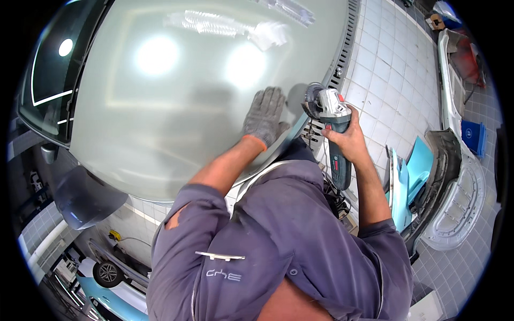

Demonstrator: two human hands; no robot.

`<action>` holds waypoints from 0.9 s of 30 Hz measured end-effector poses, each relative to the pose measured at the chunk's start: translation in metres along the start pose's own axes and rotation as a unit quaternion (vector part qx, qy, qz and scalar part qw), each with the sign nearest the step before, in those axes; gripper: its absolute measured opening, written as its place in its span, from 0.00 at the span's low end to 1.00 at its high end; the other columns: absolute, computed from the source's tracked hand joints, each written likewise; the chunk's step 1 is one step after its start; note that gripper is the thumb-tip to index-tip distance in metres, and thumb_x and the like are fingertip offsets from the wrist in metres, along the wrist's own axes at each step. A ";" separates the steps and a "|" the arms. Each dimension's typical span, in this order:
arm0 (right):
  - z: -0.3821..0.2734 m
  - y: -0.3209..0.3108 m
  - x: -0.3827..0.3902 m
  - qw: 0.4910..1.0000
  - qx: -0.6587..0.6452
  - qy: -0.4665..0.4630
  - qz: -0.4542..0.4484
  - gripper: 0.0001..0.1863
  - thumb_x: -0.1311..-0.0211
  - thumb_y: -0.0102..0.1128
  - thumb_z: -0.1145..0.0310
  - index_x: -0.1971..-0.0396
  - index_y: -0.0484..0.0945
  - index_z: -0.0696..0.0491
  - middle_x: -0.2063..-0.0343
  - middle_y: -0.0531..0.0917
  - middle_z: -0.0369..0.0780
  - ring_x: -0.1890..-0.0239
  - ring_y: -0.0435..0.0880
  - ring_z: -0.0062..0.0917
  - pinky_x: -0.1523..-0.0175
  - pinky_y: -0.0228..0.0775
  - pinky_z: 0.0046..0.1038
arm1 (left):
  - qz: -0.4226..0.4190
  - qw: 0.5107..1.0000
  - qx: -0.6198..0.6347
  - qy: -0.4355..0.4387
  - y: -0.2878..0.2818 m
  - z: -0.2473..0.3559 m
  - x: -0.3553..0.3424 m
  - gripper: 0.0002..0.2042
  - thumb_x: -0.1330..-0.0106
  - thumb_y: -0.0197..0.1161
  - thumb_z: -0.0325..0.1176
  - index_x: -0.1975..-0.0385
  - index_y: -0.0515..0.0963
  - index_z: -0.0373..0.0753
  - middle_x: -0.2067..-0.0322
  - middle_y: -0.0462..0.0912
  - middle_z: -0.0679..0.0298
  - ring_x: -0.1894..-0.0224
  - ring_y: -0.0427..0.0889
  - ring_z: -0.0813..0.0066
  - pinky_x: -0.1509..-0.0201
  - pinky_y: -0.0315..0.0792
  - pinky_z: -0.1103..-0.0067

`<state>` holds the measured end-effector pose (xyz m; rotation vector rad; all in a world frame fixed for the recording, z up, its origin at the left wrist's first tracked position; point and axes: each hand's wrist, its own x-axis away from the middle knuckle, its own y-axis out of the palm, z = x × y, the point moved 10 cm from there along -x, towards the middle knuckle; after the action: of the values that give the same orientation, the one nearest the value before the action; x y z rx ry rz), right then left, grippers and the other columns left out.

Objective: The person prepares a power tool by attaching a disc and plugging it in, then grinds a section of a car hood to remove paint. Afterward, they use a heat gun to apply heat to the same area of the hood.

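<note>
My left hand (264,116), in a grey knit glove with an orange cuff, lies flat on the pale grey-green car hood (176,128), its fingers stretched out. Bare of any glove, my right hand (348,138) is wrapped round the body of an angle grinder (337,120) with a dark green and grey casing. The grinder's round head and guard sit at the hood's front edge, close to my left fingertips. Whether the disc touches the edge or spins, I cannot tell. Shiny bare-metal sanded patches (214,24) show farther up the hood.
A windshield (59,59) borders the hood on the left. At the right, a removed bumper (450,80), turquoise body panels (412,174) and a blue bin (473,138) stand on the tiled floor (383,64). A dark fender-like panel (88,198) is at the lower left.
</note>
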<state>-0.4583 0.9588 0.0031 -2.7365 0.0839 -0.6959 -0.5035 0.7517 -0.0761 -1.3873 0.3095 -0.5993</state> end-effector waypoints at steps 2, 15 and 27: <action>-0.002 0.013 -0.014 0.998 0.040 -0.040 0.003 0.51 0.51 0.79 0.57 0.32 0.58 0.59 0.50 0.83 0.50 0.47 0.84 0.39 0.39 0.74 0.36 | 0.028 0.999 0.012 -0.024 -0.008 -0.035 0.024 0.45 0.34 0.60 0.60 0.25 0.55 0.34 0.23 0.50 0.46 0.20 0.44 0.49 0.18 0.35 0.56; -0.071 0.126 -0.078 0.916 0.350 -0.164 -0.106 0.50 0.46 0.70 0.40 0.32 0.59 0.56 0.54 0.84 0.56 0.49 0.84 0.51 0.43 0.76 0.44 | 0.184 0.892 -0.092 -0.403 -0.091 -0.286 0.134 0.44 0.30 0.55 0.62 0.27 0.56 0.30 0.26 0.53 0.40 0.22 0.48 0.45 0.20 0.39 0.51; -0.094 0.130 -0.099 0.936 0.338 -0.051 -0.086 0.50 0.46 0.71 0.42 0.33 0.59 0.57 0.52 0.83 0.54 0.48 0.84 0.49 0.44 0.77 0.43 | 0.211 0.896 -0.105 -0.376 -0.090 -0.283 0.138 0.42 0.30 0.56 0.58 0.27 0.55 0.30 0.26 0.53 0.40 0.22 0.47 0.43 0.21 0.38 0.49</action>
<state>-0.5874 0.8216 -0.0055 -2.1162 -0.3591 -0.5009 -0.5635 0.4347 -0.0189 -1.5891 0.0357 0.3558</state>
